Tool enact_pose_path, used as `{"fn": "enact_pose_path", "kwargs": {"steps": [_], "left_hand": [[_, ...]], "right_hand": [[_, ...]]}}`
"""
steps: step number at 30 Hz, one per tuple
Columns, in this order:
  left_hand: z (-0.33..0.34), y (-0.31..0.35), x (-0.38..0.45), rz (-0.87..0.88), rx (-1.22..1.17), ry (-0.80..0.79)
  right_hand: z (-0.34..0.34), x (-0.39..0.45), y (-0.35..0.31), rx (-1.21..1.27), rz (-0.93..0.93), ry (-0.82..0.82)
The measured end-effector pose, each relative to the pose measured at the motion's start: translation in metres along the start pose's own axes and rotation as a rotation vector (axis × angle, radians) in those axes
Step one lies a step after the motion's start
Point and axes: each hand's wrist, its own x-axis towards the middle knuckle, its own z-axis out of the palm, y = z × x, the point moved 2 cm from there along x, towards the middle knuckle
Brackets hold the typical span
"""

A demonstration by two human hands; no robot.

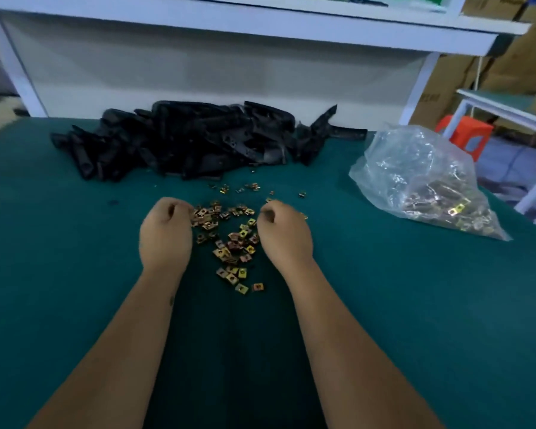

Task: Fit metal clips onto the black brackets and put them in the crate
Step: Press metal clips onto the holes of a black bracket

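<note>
**Both hands at the clip scatter, brackets piled behind**

Green table (75, 305) runs to the frame's left and bottom edges; its right edge cuts diagonally down the right side, just past the plastic bag (421, 181) of spare clips. Wide bare mat left and right of the forearms.

Clips (232, 243) lie in a loose scatter at centre frame, strung out roughly top to bottom, a few strays above it. They lie flat, facing every which way.

Left hand (166, 233) and right hand (283, 235) are knuckles-up, fingers curled under at the scatter's upper corners. Cannot tell if either pinches a clip.

Brackets (183, 144) sit heaped at upper centre against the white back panel (198, 66), long axes mostly fanned left-right or diagonal.
</note>
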Motion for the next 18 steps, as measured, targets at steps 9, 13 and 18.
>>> {"fn": "enact_pose_path", "kwargs": {"steps": [9, 13, 18], "left_hand": [[0.030, 0.012, 0.054, -0.098, 0.007, 0.045], [0.035, 0.010, 0.066, -0.089, -0.135, 0.189], [0.038, 0.013, 0.080, 0.101, -0.048, 0.202]], "right_hand": [[-0.017, 0.075, 0.022, 0.022, -0.008, 0.236], [-0.032, 0.145, 0.048, 0.150, 0.222, 0.383], [-0.027, 0.217, 0.077, 0.694, 0.540, 0.337]]}}
